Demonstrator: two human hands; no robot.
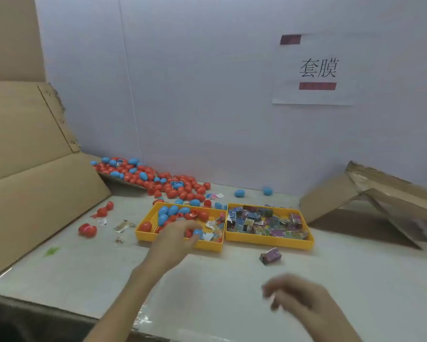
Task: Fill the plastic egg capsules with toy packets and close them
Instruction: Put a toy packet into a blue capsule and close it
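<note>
Two yellow trays stand side by side on the table. The left tray (143, 236) holds red and blue egg capsules and a few small packets. The right tray (269, 240) is full of purple and green toy packets (264, 222). My left hand (177, 234) reaches into the left tray, its fingers curled round a blue egg capsule (198, 233). My right hand (293, 296) hovers blurred over the near table, fingers loosely curled; whether it holds anything I cannot tell. One toy packet (270, 255) lies on the table in front of the right tray.
A heap of red and blue eggs (155, 180) spills from a cardboard box (34, 169) at the left. Loose eggs (87, 230) and packets lie left of the trays. A flattened carton (370, 201) leans at the right. A white wall with a paper sign (316, 70) is behind.
</note>
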